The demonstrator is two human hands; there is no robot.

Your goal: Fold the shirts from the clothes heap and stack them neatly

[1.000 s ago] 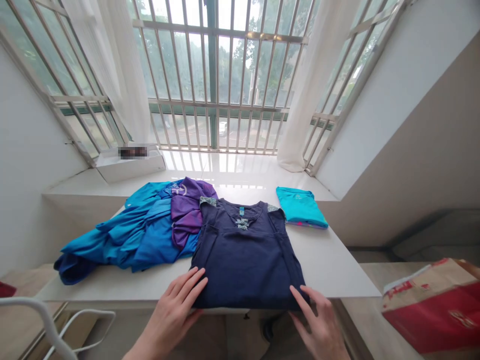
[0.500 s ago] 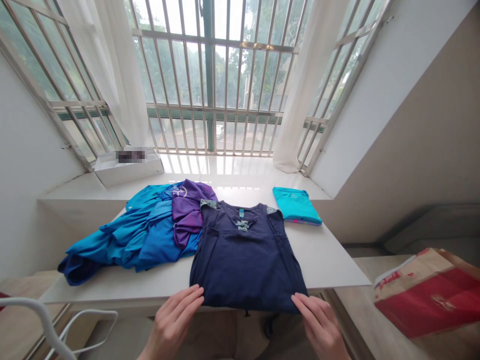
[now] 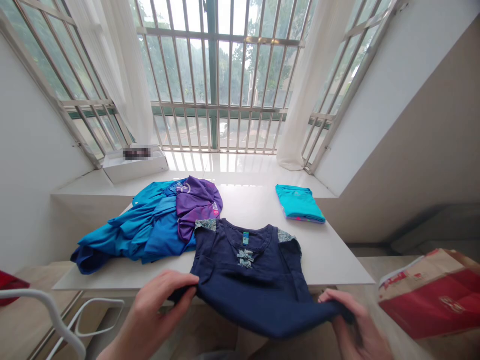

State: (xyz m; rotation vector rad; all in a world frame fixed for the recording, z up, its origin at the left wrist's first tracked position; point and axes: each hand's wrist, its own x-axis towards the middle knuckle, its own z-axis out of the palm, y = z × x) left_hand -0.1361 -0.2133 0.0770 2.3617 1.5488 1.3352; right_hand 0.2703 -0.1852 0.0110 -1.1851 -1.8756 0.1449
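Note:
A navy blue shirt [image 3: 255,285] with patterned shoulder patches and a small patterned trim below its neckline lies face up, partly on the white table [image 3: 337,265]. Its sides are folded inward. My left hand [image 3: 161,305] pinches the shirt's lower left edge between thumb and fingers. At the lower right, my right hand [image 3: 348,320] grips the other edge, with some cloth bunched at the fingers. Between my hands the lower part is lifted off the table's front edge and sags in a curve. The neckline end still rests on the table.
To the left lies a loose heap of blue clothes [image 3: 150,230] with a purple garment [image 3: 197,205] on it. A folded turquoise shirt [image 3: 300,202] sits at the back right. Beyond are a white box [image 3: 135,167] and barred windows. A red paper bag [image 3: 435,300] stands at right.
Both hands have closed on the shirt's lower edge and lifted it. The shirt has slid toward me, away from the purple garment. The view has shifted slightly.

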